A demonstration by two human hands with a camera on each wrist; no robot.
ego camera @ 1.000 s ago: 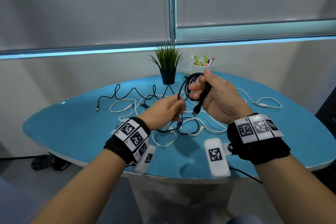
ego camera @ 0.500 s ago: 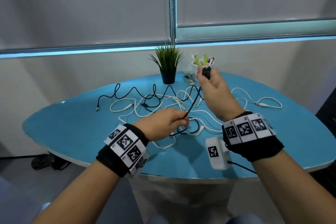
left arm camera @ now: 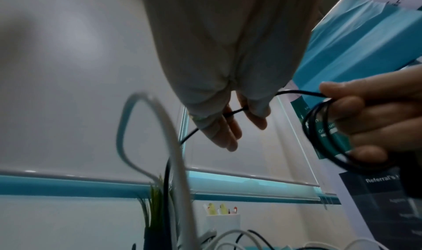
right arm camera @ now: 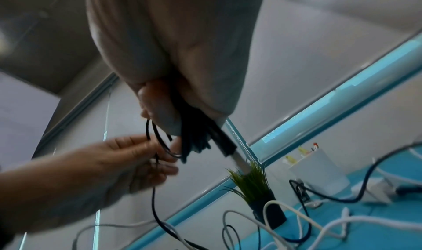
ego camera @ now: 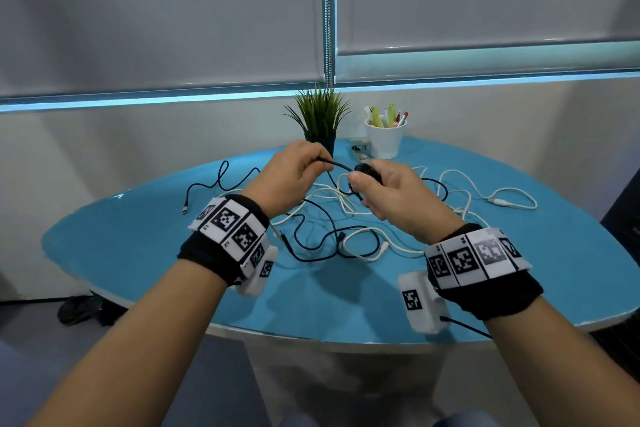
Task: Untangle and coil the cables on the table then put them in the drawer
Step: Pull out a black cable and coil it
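Note:
My right hand (ego camera: 372,185) grips a small coil of black cable (ego camera: 367,170) above the blue table (ego camera: 138,253); the loops (left arm camera: 324,136) hang from its fingers, and a USB plug (right arm camera: 224,146) sticks out below the bundle. My left hand (ego camera: 306,163) pinches the loose strand of the same black cable (left arm camera: 230,112) a little to the left, with the strand running across to the coil. That strand drops down (right arm camera: 157,216) to the table. Below lies a tangle of white cables (ego camera: 363,246) and black cables (ego camera: 311,239).
A potted green plant (ego camera: 320,121) and a white cup of pens (ego camera: 384,137) stand at the table's far edge. One black cable (ego camera: 207,184) trails off to the left, a white one (ego camera: 502,201) to the right. No drawer is in view.
My left hand has risen from the tangle on the table to beside my right hand, bringing the black strand up. My right hand has come down and nearer with the coil.

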